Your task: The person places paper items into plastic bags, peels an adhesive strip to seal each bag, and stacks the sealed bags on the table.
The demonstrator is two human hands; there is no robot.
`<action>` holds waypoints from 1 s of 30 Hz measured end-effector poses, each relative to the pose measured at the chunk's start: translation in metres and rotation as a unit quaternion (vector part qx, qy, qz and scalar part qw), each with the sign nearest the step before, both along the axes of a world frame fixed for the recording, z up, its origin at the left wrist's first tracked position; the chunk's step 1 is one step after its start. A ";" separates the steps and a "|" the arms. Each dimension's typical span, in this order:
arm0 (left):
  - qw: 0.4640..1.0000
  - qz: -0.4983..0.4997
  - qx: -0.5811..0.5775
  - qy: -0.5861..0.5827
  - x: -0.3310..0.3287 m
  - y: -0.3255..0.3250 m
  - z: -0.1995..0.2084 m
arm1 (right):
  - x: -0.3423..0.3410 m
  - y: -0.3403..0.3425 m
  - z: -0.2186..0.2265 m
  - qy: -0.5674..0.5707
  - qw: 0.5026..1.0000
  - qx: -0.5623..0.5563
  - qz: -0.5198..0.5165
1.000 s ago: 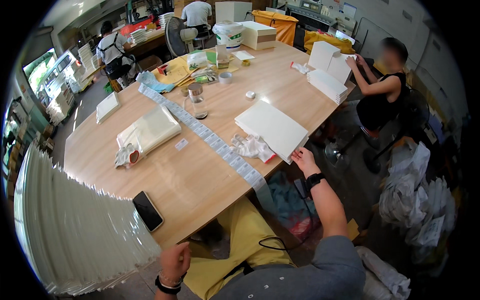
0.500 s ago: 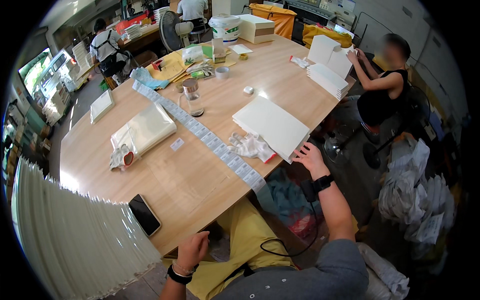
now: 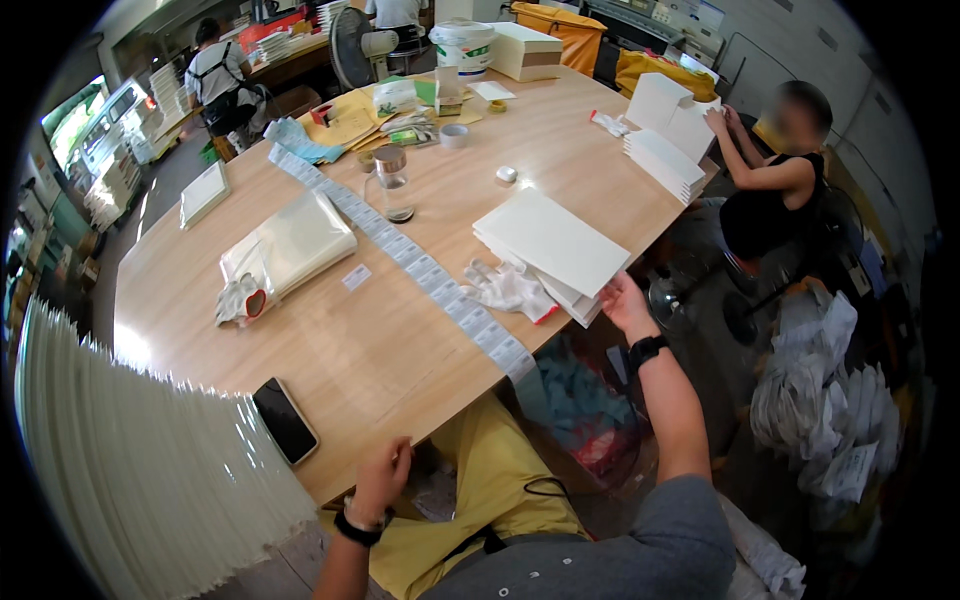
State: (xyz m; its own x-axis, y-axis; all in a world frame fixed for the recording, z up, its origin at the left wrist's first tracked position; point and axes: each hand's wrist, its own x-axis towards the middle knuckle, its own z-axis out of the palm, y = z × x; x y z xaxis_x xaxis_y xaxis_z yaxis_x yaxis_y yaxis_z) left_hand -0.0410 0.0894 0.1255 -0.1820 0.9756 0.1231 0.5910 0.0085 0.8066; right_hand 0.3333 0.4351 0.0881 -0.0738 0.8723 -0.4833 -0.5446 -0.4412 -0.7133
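Pinching a white board (image 3: 550, 238) at the tabletop (image 3: 190, 330)'s near-right edge, the right hand (image 3: 627, 306) was nearly closed; the left hand (image 3: 382, 475), loosely half-open, looked empty.

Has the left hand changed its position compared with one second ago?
Yes. Judged against the black-screened phone lying on the table, the left hand has moved forward, away from the body, and somewhat to the right.

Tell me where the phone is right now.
In the head view, the phone lies at the lower left on the wooden table, beside the tall whitish stack and just beyond your left hand.
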 end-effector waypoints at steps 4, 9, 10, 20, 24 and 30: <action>0.964 0.085 0.113 0.225 -0.009 0.078 -0.030 | 0.032 0.034 -0.003 -0.142 0.984 0.083 0.070; 0.884 0.055 -0.105 0.452 -0.047 0.105 -0.077 | -0.025 -0.035 0.054 -0.255 0.924 0.283 0.000; 0.880 0.056 -0.118 0.457 -0.048 0.105 -0.074 | -0.027 -0.056 0.060 -0.284 0.899 0.331 0.036; 0.905 0.070 -0.078 0.413 -0.064 0.114 -0.079 | -0.050 -0.189 0.019 -0.056 0.940 0.125 0.313; 0.892 0.150 0.061 0.421 -0.070 0.080 -0.073 | -0.079 -0.195 -0.004 -0.025 0.954 0.085 0.285; 0.952 0.246 -0.163 -0.079 -0.063 0.080 -0.044 | -0.096 -0.219 -0.014 0.023 0.978 0.043 0.202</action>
